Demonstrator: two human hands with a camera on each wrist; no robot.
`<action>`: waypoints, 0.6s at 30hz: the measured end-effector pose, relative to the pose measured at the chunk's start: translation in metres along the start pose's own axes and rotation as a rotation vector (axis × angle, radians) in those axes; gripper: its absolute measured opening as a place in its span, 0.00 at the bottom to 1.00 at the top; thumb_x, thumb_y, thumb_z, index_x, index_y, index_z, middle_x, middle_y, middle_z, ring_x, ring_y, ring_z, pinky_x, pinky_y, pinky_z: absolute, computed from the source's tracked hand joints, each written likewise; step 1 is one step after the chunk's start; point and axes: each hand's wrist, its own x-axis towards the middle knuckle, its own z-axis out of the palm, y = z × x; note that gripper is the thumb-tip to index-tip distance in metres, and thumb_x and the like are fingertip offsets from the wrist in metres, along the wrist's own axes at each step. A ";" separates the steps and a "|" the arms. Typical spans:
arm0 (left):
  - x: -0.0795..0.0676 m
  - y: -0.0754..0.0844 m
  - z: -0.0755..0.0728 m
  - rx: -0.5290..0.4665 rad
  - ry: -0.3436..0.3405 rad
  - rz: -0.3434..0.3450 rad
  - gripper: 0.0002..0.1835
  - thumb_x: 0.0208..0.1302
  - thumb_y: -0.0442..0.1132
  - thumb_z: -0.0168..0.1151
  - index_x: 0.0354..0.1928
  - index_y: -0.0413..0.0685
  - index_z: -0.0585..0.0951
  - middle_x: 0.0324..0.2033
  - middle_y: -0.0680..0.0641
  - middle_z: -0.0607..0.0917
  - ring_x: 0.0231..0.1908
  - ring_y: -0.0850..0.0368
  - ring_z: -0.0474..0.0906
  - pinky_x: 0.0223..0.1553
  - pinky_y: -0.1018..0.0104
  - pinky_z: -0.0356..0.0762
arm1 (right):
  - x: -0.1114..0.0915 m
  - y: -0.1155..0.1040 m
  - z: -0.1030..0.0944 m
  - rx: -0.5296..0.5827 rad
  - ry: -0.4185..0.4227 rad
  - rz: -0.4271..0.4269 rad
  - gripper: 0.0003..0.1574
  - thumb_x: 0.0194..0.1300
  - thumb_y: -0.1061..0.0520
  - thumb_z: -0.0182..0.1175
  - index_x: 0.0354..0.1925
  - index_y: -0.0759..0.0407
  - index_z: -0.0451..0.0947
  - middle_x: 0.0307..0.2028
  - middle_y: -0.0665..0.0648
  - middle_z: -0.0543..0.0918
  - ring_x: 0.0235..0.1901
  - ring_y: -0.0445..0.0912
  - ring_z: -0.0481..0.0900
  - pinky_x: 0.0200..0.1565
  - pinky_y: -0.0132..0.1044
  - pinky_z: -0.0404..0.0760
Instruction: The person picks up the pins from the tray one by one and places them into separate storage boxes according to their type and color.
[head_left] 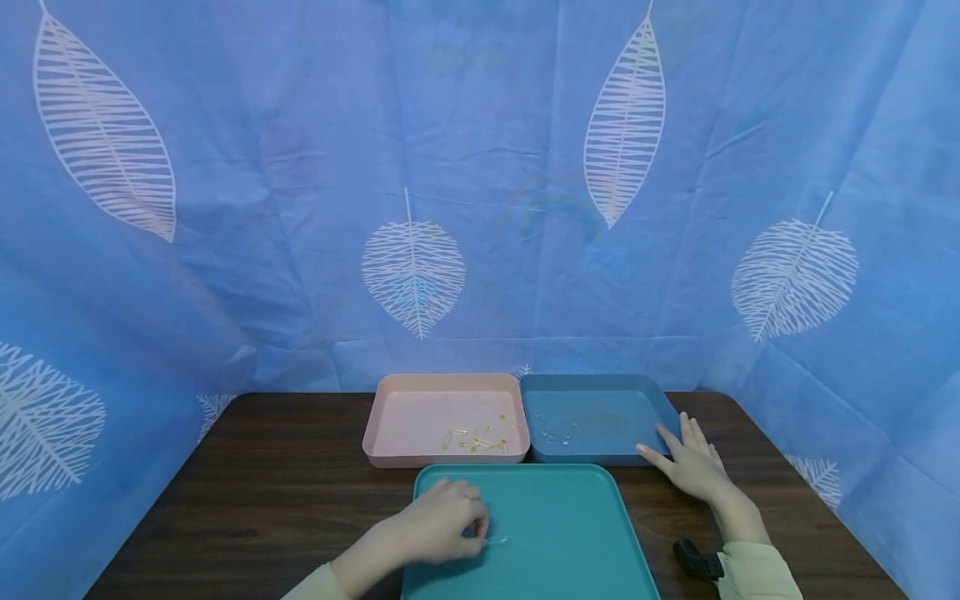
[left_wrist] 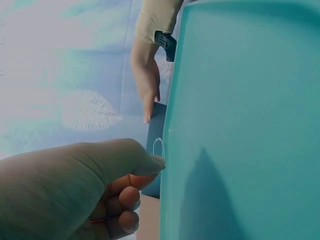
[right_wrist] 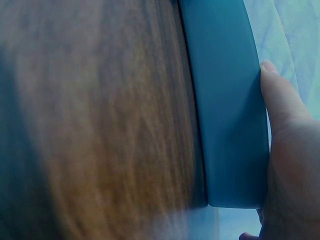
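Between thumb and forefinger, my left hand (head_left: pixel 442 525) pinches a silver safety pin (left_wrist: pixel 158 147) over the left part of the teal tray (head_left: pixel 555 533). The pin's looped end sticks out past the fingertips. My right hand (head_left: pixel 693 462) rests at the near right corner of the blue tray (head_left: pixel 600 404), its fingers spread. In the right wrist view its thumb (right_wrist: pixel 280 95) lies along the blue tray's rim. Several silver safety pins (head_left: pixel 555 433) lie in the left part of that tray. Several gold safety pins (head_left: pixel 483 443) are in the pink tray (head_left: pixel 420 408).
The pink and blue trays stand side by side at the back of the dark wooden table (head_left: pixel 262 500), with the teal tray in front of them. A blue curtain (head_left: pixel 510 275) with white leaf prints hangs behind. On the right wrist sits a black band (head_left: pixel 697 560).
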 end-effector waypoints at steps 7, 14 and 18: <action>0.018 0.002 0.001 -0.005 0.035 0.043 0.12 0.56 0.42 0.67 0.20 0.63 0.76 0.19 0.64 0.67 0.24 0.72 0.59 0.29 0.77 0.54 | 0.001 0.002 0.001 0.005 -0.001 -0.005 0.56 0.67 0.32 0.53 0.72 0.73 0.53 0.72 0.81 0.33 0.72 0.74 0.30 0.62 0.78 0.35; 0.036 0.007 -0.004 0.027 0.052 0.050 0.11 0.58 0.44 0.67 0.21 0.64 0.78 0.20 0.64 0.68 0.25 0.71 0.59 0.31 0.77 0.55 | 0.003 0.004 0.004 0.005 0.005 -0.011 0.56 0.67 0.32 0.53 0.72 0.73 0.53 0.72 0.81 0.34 0.72 0.74 0.29 0.62 0.78 0.35; 0.047 0.008 -0.004 0.042 0.071 0.068 0.11 0.58 0.44 0.67 0.21 0.63 0.77 0.20 0.64 0.68 0.24 0.72 0.60 0.32 0.77 0.57 | 0.003 0.004 0.004 0.009 0.007 -0.012 0.56 0.67 0.32 0.54 0.72 0.73 0.53 0.72 0.81 0.34 0.72 0.74 0.30 0.62 0.78 0.35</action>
